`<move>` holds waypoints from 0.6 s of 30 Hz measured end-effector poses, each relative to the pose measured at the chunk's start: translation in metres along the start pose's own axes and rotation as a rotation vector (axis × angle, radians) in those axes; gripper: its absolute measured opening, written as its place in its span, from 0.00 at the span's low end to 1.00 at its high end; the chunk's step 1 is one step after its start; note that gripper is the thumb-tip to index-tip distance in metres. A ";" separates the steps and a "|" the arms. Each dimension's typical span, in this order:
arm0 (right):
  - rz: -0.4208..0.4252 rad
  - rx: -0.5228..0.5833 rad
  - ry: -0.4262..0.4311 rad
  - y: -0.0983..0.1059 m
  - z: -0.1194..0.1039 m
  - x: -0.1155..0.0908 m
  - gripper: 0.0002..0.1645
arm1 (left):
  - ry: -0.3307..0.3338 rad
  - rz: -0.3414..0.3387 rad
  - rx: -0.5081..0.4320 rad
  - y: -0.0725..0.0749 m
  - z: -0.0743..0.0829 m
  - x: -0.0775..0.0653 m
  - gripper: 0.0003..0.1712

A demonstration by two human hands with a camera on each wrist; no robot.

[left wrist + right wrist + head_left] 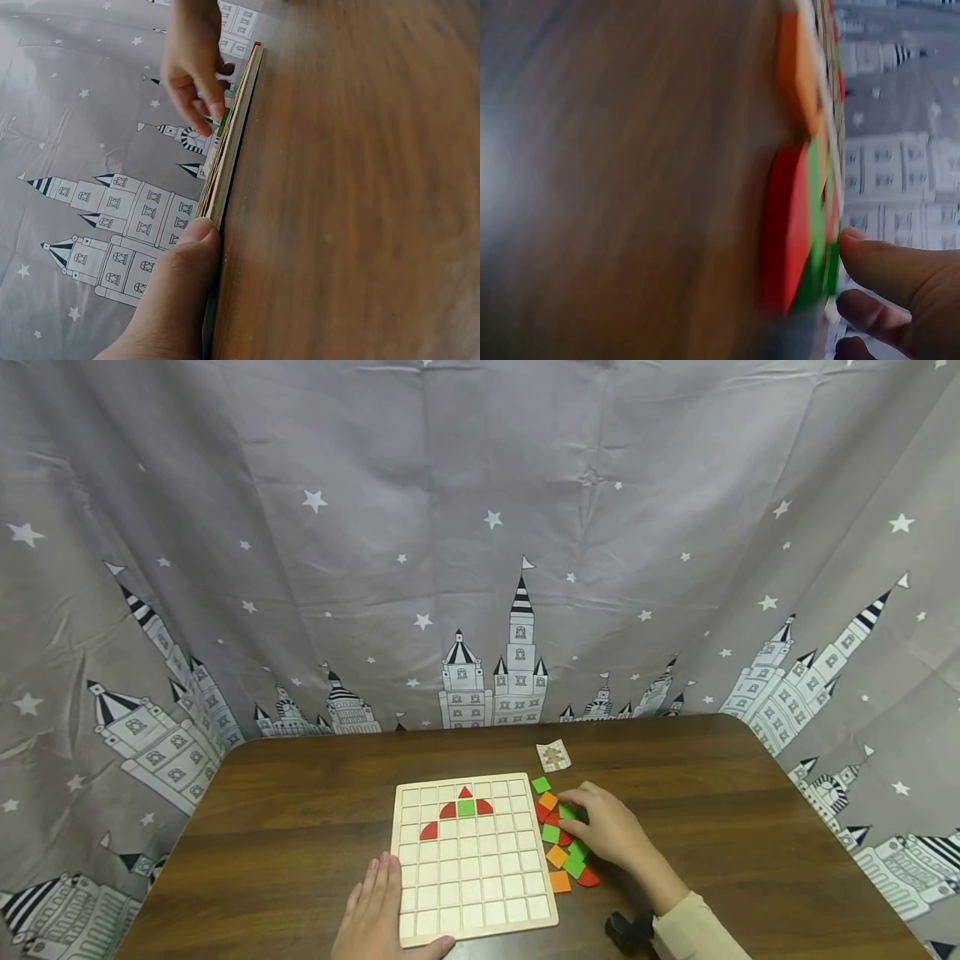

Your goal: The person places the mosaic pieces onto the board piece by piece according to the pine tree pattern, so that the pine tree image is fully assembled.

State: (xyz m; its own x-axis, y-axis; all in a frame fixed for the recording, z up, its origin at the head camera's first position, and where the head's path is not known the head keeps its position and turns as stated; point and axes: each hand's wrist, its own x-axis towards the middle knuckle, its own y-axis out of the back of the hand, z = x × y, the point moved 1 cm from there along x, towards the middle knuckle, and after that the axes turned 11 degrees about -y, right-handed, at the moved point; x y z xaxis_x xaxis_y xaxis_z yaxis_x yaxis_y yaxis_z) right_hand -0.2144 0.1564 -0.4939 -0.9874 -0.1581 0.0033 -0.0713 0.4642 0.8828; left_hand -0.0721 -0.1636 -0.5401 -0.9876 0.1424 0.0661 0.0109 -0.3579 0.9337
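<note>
A pale wooden grid board (471, 868) lies on the table. My left hand (375, 902) rests against its left side with fingers straight, the thumb at the near edge; the left wrist view shows the thumb (184, 262) against the board's edge. On the grid sit a green square (466, 807), a red triangle (465, 792) above it and several red quarter-round pieces (429, 831). Over the pile to the right of the board is my right hand (609, 827), thumb and fingers apart around a green piece (567, 812). In the right wrist view its thumb (881, 262) overlaps the pile.
Orange squares (560, 882), green squares (551, 833) and red rounded pieces (588, 877) lie loose along the board's right side. A small patterned card (553, 756) lies behind them. The brown wooden table (300, 802) meets a grey castle-print curtain (360, 527) at the back.
</note>
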 end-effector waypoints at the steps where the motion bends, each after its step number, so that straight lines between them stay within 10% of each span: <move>1: 0.000 0.000 -0.016 0.001 0.005 0.000 0.22 | -0.002 0.002 0.002 0.000 0.000 0.000 0.84; 18: -0.033 0.049 -0.037 0.002 0.025 0.008 0.17 | 0.004 -0.012 0.004 0.000 0.000 0.000 0.84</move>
State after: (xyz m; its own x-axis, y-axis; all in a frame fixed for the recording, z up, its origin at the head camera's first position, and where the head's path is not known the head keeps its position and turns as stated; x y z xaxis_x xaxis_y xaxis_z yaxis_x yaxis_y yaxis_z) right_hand -0.2256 0.1781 -0.5041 -0.9889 -0.1424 -0.0434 -0.1099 0.5013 0.8583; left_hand -0.0725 -0.1635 -0.5395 -0.9882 0.1433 0.0533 -0.0007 -0.3528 0.9357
